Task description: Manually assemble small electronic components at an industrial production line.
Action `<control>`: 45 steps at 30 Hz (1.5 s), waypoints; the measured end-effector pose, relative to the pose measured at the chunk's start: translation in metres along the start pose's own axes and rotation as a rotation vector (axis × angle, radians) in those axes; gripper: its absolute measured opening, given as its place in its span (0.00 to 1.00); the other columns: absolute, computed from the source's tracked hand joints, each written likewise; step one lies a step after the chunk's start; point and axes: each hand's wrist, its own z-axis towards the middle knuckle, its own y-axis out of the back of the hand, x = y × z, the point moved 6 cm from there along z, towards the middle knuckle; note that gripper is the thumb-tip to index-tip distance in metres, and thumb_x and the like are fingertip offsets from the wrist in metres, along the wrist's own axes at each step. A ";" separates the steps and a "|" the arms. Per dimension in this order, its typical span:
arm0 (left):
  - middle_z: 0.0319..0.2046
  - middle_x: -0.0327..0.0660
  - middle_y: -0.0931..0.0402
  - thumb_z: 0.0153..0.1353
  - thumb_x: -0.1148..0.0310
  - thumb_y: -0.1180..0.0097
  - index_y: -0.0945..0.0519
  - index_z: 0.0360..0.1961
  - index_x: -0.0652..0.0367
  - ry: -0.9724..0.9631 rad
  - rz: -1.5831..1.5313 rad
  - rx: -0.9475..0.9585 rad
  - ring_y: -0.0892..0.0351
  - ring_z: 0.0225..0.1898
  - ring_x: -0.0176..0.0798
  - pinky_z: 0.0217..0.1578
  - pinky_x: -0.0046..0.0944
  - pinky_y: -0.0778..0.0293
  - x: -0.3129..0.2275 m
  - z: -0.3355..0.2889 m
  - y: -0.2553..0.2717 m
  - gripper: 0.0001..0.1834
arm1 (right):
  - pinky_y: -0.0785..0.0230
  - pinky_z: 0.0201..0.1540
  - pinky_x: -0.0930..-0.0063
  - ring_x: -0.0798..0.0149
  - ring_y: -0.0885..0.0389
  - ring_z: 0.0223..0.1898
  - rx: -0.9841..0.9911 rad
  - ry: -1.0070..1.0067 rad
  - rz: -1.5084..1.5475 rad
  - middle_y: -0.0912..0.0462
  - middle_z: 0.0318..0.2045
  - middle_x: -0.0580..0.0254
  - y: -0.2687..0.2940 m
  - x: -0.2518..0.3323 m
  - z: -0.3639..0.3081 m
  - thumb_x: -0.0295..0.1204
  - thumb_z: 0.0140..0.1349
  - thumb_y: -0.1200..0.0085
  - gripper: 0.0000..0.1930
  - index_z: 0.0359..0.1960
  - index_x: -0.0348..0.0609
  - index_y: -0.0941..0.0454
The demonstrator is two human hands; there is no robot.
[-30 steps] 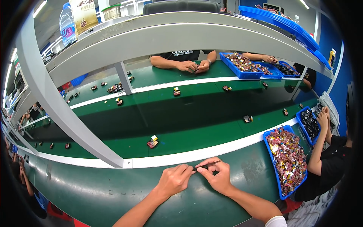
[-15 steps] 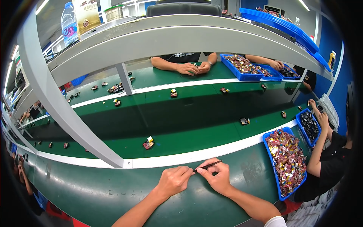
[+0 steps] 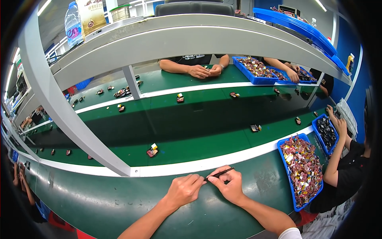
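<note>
Both of my hands meet over the near green bench top [image 3: 143,199]. My right hand [image 3: 230,187] is closed around a slim black pen-like tool [image 3: 223,172], with its back end sticking out past the fingers to the upper right. Its tip points left toward my left hand [image 3: 184,189]. That hand is closed in a pinch, its fingertips almost touching the right hand's. Whatever sits between the left fingers is too small and covered to make out.
Beyond the bench's white rail [image 3: 199,164] a green conveyor belt [image 3: 199,141] carries small dark parts with white and yellow bits, such as this part [image 3: 152,150]. A blue tray [image 3: 296,199] full of small parts stands right. A grey post [image 3: 85,127] rises left. Co-workers sit across and right.
Small parts on the belt have shifted slightly left. At the far trays, a co-worker's hand has moved. My hands stay almost still.
</note>
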 end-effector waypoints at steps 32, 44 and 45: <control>0.30 0.41 0.20 0.50 0.74 0.30 0.17 0.35 0.63 0.050 -0.004 0.034 0.18 0.25 0.42 0.23 0.38 0.24 0.000 0.002 0.001 0.11 | 0.41 0.22 0.90 0.88 0.34 0.19 0.063 -0.027 -0.046 0.13 0.32 0.62 0.000 -0.002 0.000 0.16 0.59 0.37 0.07 0.37 0.29 0.22; 0.29 0.39 0.25 0.54 0.72 0.33 0.20 0.33 0.62 0.038 -0.007 0.015 0.22 0.24 0.39 0.23 0.37 0.27 0.000 0.003 0.000 0.08 | 0.41 0.23 0.89 0.87 0.34 0.18 0.058 -0.004 -0.047 0.13 0.29 0.63 0.000 -0.001 0.000 0.16 0.58 0.37 0.07 0.37 0.30 0.21; 0.29 0.40 0.25 0.54 0.72 0.34 0.20 0.33 0.62 0.039 -0.006 0.017 0.22 0.24 0.39 0.23 0.37 0.27 0.001 0.002 0.000 0.08 | 0.41 0.23 0.89 0.87 0.34 0.18 0.058 -0.006 -0.046 0.13 0.29 0.63 0.000 -0.001 0.000 0.16 0.58 0.37 0.07 0.37 0.30 0.21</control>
